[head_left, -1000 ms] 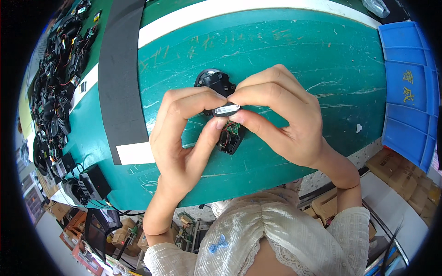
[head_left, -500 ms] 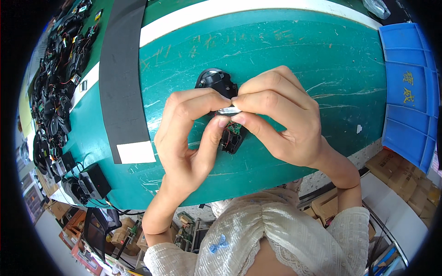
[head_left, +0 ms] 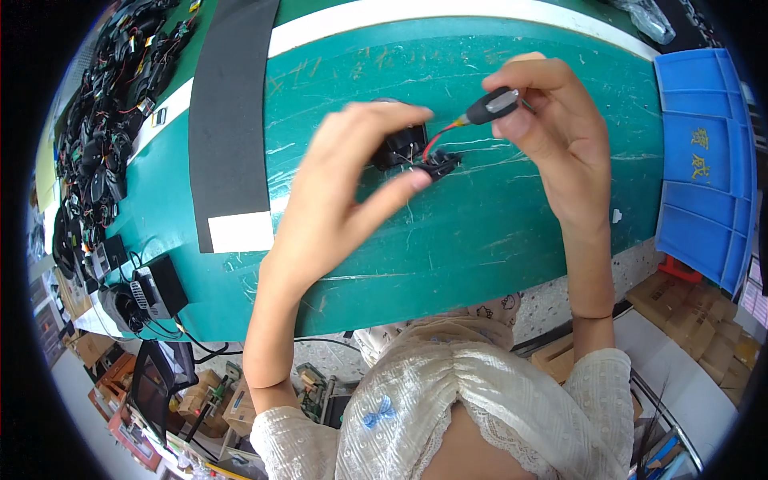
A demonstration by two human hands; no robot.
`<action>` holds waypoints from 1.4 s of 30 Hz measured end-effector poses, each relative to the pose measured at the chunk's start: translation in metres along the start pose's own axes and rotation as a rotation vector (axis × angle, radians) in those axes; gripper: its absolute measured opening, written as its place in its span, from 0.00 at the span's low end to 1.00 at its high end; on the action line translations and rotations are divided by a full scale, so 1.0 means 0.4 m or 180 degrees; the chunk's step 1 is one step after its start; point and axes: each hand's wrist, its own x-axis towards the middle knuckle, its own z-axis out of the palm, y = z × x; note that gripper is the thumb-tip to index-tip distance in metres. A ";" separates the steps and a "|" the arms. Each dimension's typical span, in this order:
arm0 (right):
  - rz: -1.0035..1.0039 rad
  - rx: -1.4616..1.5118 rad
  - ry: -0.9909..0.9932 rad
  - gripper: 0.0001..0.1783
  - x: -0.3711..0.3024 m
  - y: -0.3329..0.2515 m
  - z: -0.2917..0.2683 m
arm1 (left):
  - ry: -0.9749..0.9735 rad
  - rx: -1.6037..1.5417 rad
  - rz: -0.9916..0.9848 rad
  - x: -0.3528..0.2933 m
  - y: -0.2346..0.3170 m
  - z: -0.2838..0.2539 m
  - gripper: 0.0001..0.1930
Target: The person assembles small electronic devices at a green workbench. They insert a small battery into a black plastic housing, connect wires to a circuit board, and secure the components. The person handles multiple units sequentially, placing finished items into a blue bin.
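A small black piece with a silver-grey face (head_left: 502,102), perhaps a battery pack, is pinched between the thumb and fingers of my right hand (head_left: 572,132), raised over the table. Red and yellow wires (head_left: 438,138) run from it down to a black plastic device housing (head_left: 398,150) on the green table. My left hand (head_left: 336,180) arches over that housing, thumb and fingers apart. Its thumb tip is close to the housing's near edge, and whether it touches cannot be told. Part of the housing is hidden behind these fingers.
On the green table (head_left: 496,232) a dark grey mat strip (head_left: 232,112) lies at the left, with a white sheet (head_left: 242,232) at its near end. Several wired black devices (head_left: 104,120) are piled far left. A black box (head_left: 164,284) and blue bins (head_left: 704,168) flank the table.
My hands have parted. The right hand has moved up and right with the black-and-silver piece, exposing its wires; the left hand has loosened off it. The housing has shifted and turned.
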 end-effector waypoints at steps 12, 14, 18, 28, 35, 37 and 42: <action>0.0890 0.1039 0.0673 0.12 -0.207 -0.049 0.019 | 0.0090 0.1555 0.0682 -0.035 0.032 0.096 0.18; 0.0995 0.0876 0.0773 0.12 -0.255 -0.047 0.019 | 0.0032 0.1732 0.0693 -0.037 0.043 0.104 0.18; 0.1563 -0.0068 0.1245 0.18 -0.301 -0.058 0.051 | -0.0599 0.1872 0.0696 -0.014 0.075 0.067 0.19; 0.1318 -0.0978 0.1221 0.10 -0.315 -0.053 0.063 | -0.2015 0.1894 0.0979 0.150 0.076 0.047 0.12; 0.1119 -0.0857 0.1580 0.10 -0.284 -0.051 0.053 | -0.1486 0.0999 0.0437 0.108 0.055 0.018 0.11; 0.1083 -0.0611 0.1617 0.10 -0.264 -0.057 0.054 | -0.1134 0.0757 0.0064 0.088 0.058 0.022 0.11; 0.0495 -0.0682 0.1356 0.12 -0.200 -0.056 0.046 | -0.0062 -0.0088 -0.0942 0.045 0.058 0.044 0.09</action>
